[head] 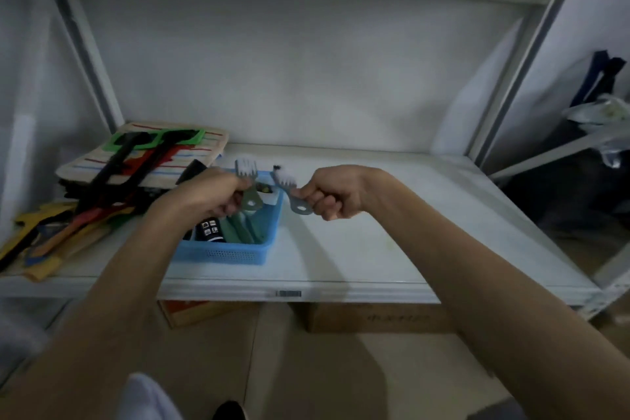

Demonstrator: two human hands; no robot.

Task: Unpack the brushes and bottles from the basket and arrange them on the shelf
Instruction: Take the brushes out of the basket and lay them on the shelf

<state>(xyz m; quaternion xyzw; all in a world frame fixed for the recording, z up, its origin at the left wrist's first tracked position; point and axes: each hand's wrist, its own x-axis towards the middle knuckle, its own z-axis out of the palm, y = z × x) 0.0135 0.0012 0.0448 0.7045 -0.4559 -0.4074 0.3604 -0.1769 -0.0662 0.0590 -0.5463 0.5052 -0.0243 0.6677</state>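
1. White metal shelving is seen against a pale wall, and the shelf (375, 249) in use spans most of the view.
2. A blue perforated basket (231, 254) is set on the shelf at about 9 o'clock from its middle, near the front edge.
3. Inside the basket, a dark bottle (211, 230) with a printed label is laid beside green brush handles (243, 230).
4. The left hand (211, 191) is held above the basket, at 12 o'clock from the bottle; its fingers are clenched around the handle of a grey brush (248, 186), whose white bristles point away from the person.
5. The right hand (332, 193) is held at 3 o'clock from the left hand, above bare shelf just beside the basket; its fingers are closed on a second grey brush (291, 193), bristles tilted toward 11 o'clock.
6. The two brushes are kept near each other but apart.
7. A stack of striped fabric (150, 155) with black and coloured straps is piled on the shelf at 10 o'clock from the basket.
8. Cardboard boxes (375, 317) are visible below the shelf.
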